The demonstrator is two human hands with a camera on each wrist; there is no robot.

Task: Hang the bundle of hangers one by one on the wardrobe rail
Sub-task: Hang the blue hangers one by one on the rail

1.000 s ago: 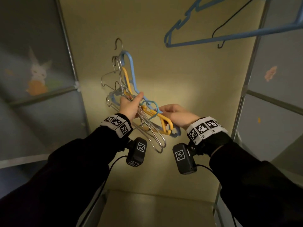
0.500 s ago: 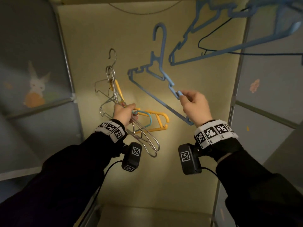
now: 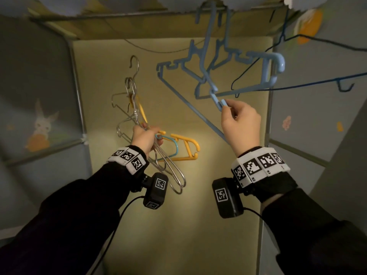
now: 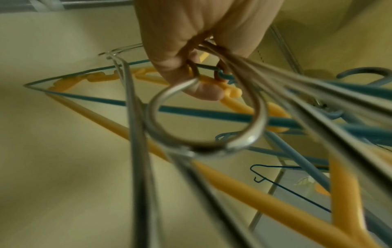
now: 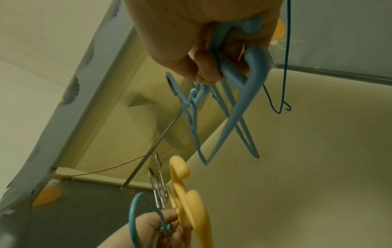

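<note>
Blue plastic hanger [image 3: 200, 90] pulled clear of bundle [image 3: 151, 133], raised to rail [image 3: 127, 15] in right hand [image 3: 241, 124] pinch; hook seating unclear. Left hand [image 3: 146, 136] kept gripping bundle.

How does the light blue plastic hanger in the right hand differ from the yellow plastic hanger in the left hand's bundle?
The light blue hanger is held alone by the right hand, raised toward the rail; the yellow hanger is gripped lower by the left hand among metal hangers. They differ in colour. Both are plastic.
</note>
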